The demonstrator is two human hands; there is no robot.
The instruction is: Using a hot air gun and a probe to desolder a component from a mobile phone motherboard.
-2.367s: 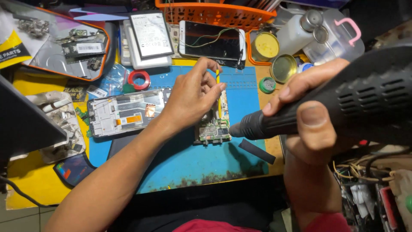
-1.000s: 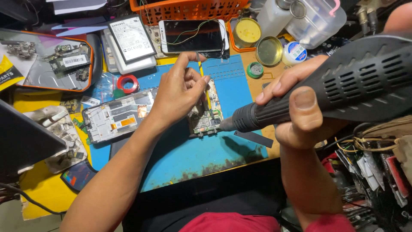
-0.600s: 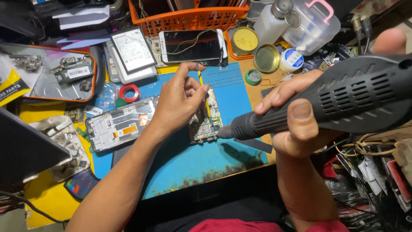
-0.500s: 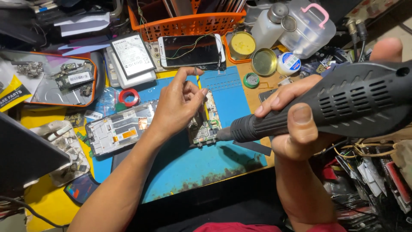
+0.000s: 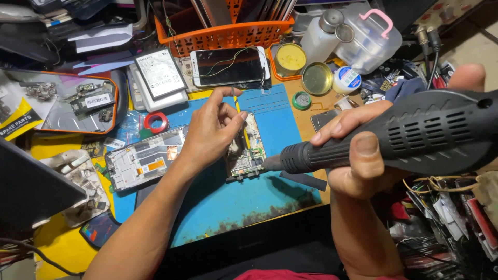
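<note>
Head view: right hand (image 5: pixel 363 155) wrapped tight round black ribbed hot-air gun (image 5: pixel 404 137), handle cut off right. Left hand (image 5: pixel 212 132), fingers loosely curled, pinches thin yellow tool (image 5: pixel 236 101), mostly hidden, over green circuit board (image 5: pixel 245 155) on blue mat (image 5: pixel 249 202). Yellow-black packet (image 5: pixel 18 116) far left.

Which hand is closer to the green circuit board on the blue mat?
Left. The left hand rests against the green circuit board; the right hand stays off to its right.

Blue mat (image 5: pixel 244 202) lies open near the body (tins (image 5: pixel 317 79) crowd beyond).
</note>
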